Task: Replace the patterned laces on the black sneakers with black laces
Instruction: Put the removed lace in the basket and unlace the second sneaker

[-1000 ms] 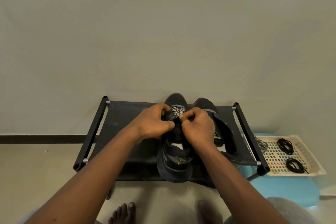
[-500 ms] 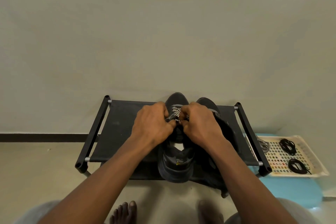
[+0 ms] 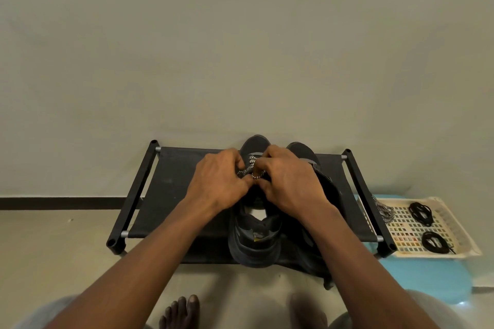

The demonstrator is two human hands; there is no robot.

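Two black sneakers stand side by side on a black shoe rack [image 3: 171,195], toes toward the wall. The left sneaker [image 3: 255,238] still carries a black-and-white patterned lace [image 3: 252,165] near its toe end. My left hand [image 3: 220,181] and my right hand [image 3: 287,181] both sit over its upper, fingers curled and pinching that lace. The right sneaker [image 3: 303,151] is mostly hidden behind my right forearm. Two coiled black laces [image 3: 421,212] [image 3: 434,242] lie in a white tray [image 3: 462,235] at the right, with a loose patterned lace [image 3: 383,209] beside them.
The tray rests on a light blue stool [image 3: 427,275] right of the rack. A plain wall rises just behind the rack, with a dark baseboard [image 3: 53,203] at the floor. My bare toes [image 3: 181,311] show on the floor below the rack.
Both hands have slid up the sneaker toward its toe end and closed in together over the patterned lace. The shoes and tray have stayed put.
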